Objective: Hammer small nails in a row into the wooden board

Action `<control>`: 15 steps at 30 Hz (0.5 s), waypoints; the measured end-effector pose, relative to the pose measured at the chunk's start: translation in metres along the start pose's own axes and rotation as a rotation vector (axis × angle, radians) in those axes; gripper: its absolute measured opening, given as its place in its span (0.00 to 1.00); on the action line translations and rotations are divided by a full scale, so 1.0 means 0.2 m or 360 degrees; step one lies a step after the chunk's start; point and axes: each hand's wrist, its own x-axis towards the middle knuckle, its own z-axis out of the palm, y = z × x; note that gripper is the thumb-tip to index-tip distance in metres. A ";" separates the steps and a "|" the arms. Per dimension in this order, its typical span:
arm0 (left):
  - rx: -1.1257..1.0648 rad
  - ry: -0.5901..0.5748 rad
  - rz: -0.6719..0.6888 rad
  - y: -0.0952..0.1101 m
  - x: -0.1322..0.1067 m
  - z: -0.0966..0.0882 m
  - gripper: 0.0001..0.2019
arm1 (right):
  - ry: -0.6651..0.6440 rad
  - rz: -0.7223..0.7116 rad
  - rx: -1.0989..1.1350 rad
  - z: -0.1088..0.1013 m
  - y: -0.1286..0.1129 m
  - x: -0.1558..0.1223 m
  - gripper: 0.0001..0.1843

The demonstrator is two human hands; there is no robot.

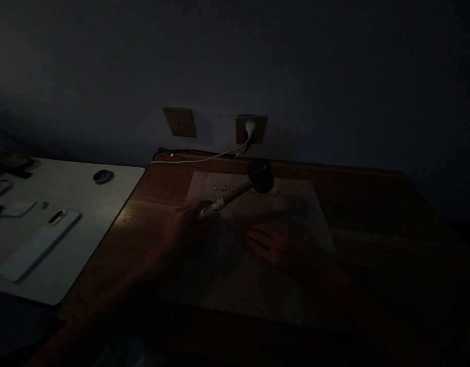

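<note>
In dim light, my left hand [187,221] is wrapped round the grip of a mallet [240,191]. Its dark, thick head points up and to the right, above the far part of a pale board [227,260]. My right hand [275,247] rests low over that board, its fingers stretched out toward the left and apparently holding nothing. Several small shiny metal pieces, like nails or hooks, stand along the board's far edge, some of them close to the mallet head. Shadow hides much of both hands.
A wooden table [372,214] bears the board. On the left, a white table [89,216] carries a phone [39,247], a small round dark object [103,177] and cables. Behind, a white plug [250,128] sits in a wall socket, its cord [196,161] running left.
</note>
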 end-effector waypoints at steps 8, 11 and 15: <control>-0.0037 0.0016 -0.0042 -0.01 -0.03 0.00 0.18 | -0.0061 -0.0172 -0.0186 -0.16 -0.01 0.02 0.19; -0.0017 0.0049 -0.0100 0.00 -0.02 0.00 0.18 | -0.0100 -0.0149 -0.0197 -0.16 0.01 0.01 0.19; -0.0056 0.0072 -0.0040 -0.01 -0.03 0.02 0.18 | 0.0026 0.0425 0.0119 -0.15 0.19 -0.07 0.17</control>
